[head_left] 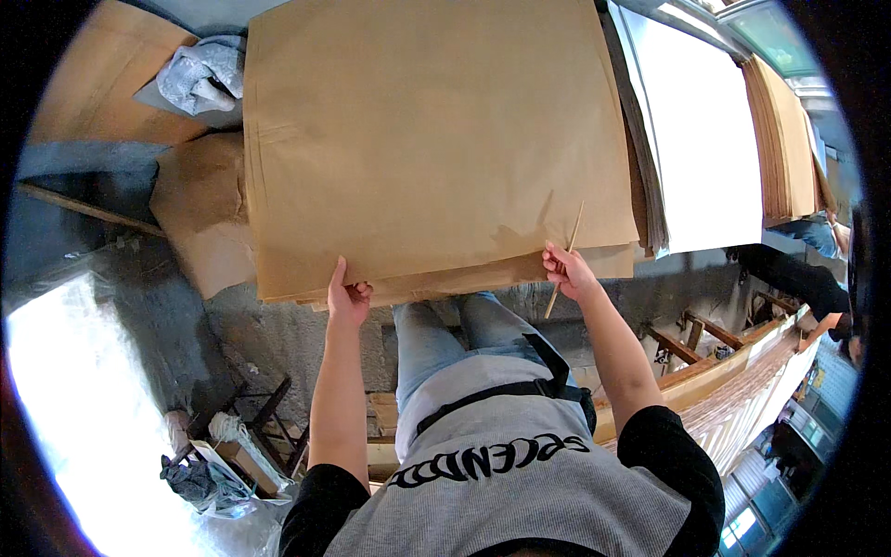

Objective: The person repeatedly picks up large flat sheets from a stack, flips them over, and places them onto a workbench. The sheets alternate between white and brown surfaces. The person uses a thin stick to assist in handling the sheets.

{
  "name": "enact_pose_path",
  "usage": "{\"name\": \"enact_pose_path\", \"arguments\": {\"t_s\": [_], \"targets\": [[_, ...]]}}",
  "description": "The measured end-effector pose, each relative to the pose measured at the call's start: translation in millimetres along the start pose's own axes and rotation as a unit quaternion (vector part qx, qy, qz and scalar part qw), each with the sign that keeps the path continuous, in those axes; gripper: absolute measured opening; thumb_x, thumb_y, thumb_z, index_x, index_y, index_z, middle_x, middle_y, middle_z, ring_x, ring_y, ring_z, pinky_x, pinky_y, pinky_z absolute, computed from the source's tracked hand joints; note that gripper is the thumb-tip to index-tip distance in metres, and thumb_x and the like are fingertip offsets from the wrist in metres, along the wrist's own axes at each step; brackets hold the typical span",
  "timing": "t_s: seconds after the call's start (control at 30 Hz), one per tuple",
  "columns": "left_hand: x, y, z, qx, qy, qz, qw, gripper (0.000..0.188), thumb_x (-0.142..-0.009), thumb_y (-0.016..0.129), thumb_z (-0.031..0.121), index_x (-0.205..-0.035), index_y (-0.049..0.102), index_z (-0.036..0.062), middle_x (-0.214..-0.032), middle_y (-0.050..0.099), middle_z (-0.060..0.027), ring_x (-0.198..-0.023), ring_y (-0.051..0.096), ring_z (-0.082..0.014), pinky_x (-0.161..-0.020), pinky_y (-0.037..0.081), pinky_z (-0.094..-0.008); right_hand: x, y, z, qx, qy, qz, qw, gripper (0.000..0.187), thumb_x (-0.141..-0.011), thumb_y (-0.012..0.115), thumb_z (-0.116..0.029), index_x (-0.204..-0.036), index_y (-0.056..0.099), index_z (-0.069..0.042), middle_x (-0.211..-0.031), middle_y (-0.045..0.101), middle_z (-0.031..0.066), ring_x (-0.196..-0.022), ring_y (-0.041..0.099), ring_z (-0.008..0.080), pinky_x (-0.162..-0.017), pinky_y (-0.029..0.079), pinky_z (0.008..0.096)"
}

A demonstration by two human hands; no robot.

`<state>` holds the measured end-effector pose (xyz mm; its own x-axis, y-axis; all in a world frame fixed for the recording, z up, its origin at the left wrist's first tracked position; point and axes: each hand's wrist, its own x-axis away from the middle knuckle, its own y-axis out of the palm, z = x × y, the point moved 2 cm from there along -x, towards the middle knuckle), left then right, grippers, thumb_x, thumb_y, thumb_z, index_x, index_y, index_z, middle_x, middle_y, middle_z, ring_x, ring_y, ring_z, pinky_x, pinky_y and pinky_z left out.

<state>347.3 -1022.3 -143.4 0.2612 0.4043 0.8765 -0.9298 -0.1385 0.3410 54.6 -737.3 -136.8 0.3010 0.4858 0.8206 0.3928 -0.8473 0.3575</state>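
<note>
head view: big brown paper (436,139) is at 12 o'clock. my left hand (350,297), at 9, pinches its edge; my right hand (569,271), at 3, pinches a thin stick (577,223). one careless poke could tear the paper.

The place looks like a paper workshop: large brown sheets (427,139) lie piled at far centre, with white sheets (701,139) and another brown stack (778,139) farther right, wooden framing (716,330) at right, bagged clutter (206,485) at near left, and a rough grey floor (255,325).
</note>
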Motion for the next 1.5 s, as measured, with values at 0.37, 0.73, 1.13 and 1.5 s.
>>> {"name": "enact_pose_path", "arguments": {"t_s": [0.37,0.73,1.13,1.5], "targets": [[-10,-46,-22,-0.322,0.144,0.036,0.935,0.034,-0.084,0.05,0.034,-0.095,0.047,0.0024,-0.053,0.049,-0.0079,-0.038,0.046,-0.0152,-0.033,0.04,-0.0281,-1,-7,22,0.322,-0.118,0.1,0.934,0.031,-0.086,0.047,-0.033,-0.07,0.051,-0.005,-0.049,0.047,0.0027,-0.037,0.042,0.0106,-0.035,0.032,0.0246],[-12,-3,13,-0.089,0.043,0.036,0.994,0.028,-0.076,0.062,0.031,-0.084,0.05,0.0067,-0.066,0.051,-0.0043,-0.043,0.045,-0.0137,-0.039,0.038,-0.0231,2,20,-10,0.263,-0.193,0.144,0.934,0.024,-0.081,0.055,-0.026,-0.067,0.051,-0.007,-0.051,0.043,-0.0005,-0.043,0.041,0.0071,-0.039,0.03,0.0213],[3,-7,-16,-0.029,-0.008,-0.018,0.999,0.026,-0.076,0.062,0.032,-0.079,0.05,0.0094,-0.058,0.046,-0.0026,-0.039,0.04,-0.0131,-0.036,0.031,-0.0256,4,9,-7,0.042,-0.034,0.043,0.998,0.025,-0.085,0.049,-0.029,-0.069,0.05,-0.01,-0.055,0.043,-0.0021,-0.041,0.031,0.0055,-0.036,0.02,0.0195],[1,-10,-17,-0.083,0.026,0.006,0.996,0.034,-0.076,0.061,0.037,-0.089,0.051,0.0082,-0.065,0.05,-0.0028,-0.04,0.042,-0.014,-0.036,0.033,-0.0248,-1,-6,3,0.078,0.006,0.011,0.997,0.02,-0.082,0.054,-0.029,-0.071,0.046,-0.015,-0.054,0.042,-0.0034,-0.041,0.032,0.0054,-0.036,0.02,0.0193]]}}
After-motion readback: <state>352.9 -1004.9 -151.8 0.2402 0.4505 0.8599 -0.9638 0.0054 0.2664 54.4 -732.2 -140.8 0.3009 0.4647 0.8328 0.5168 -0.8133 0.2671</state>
